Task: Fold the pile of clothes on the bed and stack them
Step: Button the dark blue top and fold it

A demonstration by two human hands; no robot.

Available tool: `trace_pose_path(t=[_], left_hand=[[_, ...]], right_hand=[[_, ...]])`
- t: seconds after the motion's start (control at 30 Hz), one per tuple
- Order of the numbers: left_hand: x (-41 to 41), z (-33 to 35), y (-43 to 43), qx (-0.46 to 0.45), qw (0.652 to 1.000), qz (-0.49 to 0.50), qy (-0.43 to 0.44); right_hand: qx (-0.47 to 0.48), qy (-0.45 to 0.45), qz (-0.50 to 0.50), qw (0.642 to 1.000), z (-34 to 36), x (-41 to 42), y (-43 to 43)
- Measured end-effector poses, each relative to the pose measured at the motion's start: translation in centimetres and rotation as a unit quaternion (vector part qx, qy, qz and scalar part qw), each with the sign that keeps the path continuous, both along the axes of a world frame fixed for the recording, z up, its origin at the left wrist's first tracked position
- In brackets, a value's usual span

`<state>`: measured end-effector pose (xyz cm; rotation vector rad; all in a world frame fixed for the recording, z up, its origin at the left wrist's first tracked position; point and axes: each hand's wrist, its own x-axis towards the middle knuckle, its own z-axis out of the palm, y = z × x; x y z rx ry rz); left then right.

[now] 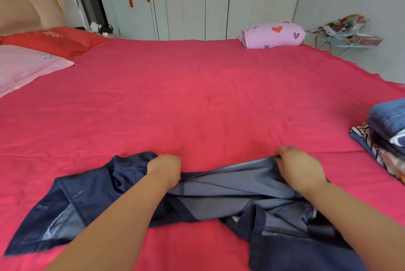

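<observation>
- Near the bed's [197, 86] front edge, my left hand [165, 168] and right hand [299, 169] each grip the navy garment [219, 200].
- I'd pull the far edge taut, smoothing bunches before folding toward the stack [385, 130].

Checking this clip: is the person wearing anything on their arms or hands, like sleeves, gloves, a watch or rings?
Nothing worn shows. The left hand and right hand are bare, with no gloves. The left forearm and right forearm are uncovered down to the picture's bottom edge, with no sleeve cuff, watch or bracelet at either wrist. Rings cannot be ruled out, since the fingers are mostly hidden.
</observation>
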<state>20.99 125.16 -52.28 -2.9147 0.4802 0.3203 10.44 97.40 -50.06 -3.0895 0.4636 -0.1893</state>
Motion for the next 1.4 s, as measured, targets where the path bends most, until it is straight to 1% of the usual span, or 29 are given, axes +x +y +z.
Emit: trace_pose_path(t=[0.07, 0.17, 0.27, 0.37, 0.4, 0.43, 0.5, 0.57, 0.7, 0.8, 0.87, 1.07, 1.23, 1.3, 1.4], left_hand=[[-0.8, 1.2, -0.2, 0.007, 0.999, -0.021, -0.04], [-1.8, 3.5, 0.2, -0.075, 0.992, -0.04, -0.094], [-3.1, 5.9, 1.2, -0.147, 0.981, -0.047, -0.114], [-5.1, 8.0, 2.3, -0.223, 0.967, -0.046, -0.111], [-5.8, 8.8, 2.6, -0.232, 0.965, -0.053, -0.115], [-6.4, 9.5, 2.9, -0.224, 0.964, -0.067, -0.125], [-7.6, 10.8, 3.5, -0.18, 0.97, -0.087, -0.141], [-8.7, 12.1, 3.8, -0.149, 0.974, -0.083, -0.151], [-10.2, 15.3, 4.5, -0.147, 0.962, -0.054, -0.223], [-11.2, 19.6, 5.1, -0.154, 0.948, -0.04, -0.275], [-12.1, 23.1, 5.3, -0.159, 0.934, -0.034, -0.317], [-16.0, 32.0, 6.1, -0.172, 0.898, -0.009, -0.406], [-19.7, 36.4, 6.4, -0.175, 0.876, -0.004, -0.449], [-20.6, 37.5, 6.9, -0.194, 0.869, -0.012, -0.455], [-21.6, 38.6, 7.9, -0.289, 0.852, -0.037, -0.435]], right_hand=[[0.004, -0.04, 0.003, 0.999, 1.3, -0.4, 0.2], [-0.016, -0.059, 0.018, 0.998, 3.4, -1.5, 0.6], [-0.03, -0.07, 0.019, 0.997, 5.6, -3.0, 1.0], [-0.021, -0.101, -0.001, 0.995, 7.7, -4.6, 1.0], [-0.023, -0.11, -0.005, 0.994, 8.4, -5.1, 1.0], [-0.027, -0.117, -0.007, 0.993, 9.1, -5.5, 1.1], [-0.027, -0.131, -0.004, 0.991, 10.5, -6.1, 1.5], [-0.026, -0.146, -0.001, 0.989, 12.0, -6.7, 2.2], [-0.079, -0.15, 0.009, 0.986, 14.8, -8.4, 3.1], [-0.121, -0.16, 0.004, 0.98, 17.3, -9.5, 3.5], [-0.129, -0.178, -0.009, 0.976, 19.3, -10.3, 4.0], [-0.107, -0.269, -0.016, 0.957, 25.8, -13.1, 4.9], [-0.037, -0.339, -0.019, 0.94, 31.5, -16.3, 6.4], [-0.029, -0.368, -0.01, 0.929, 33.3, -17.8, 7.1], [-0.022, -0.39, 0.005, 0.921, 35.0, -19.6, 7.9]])
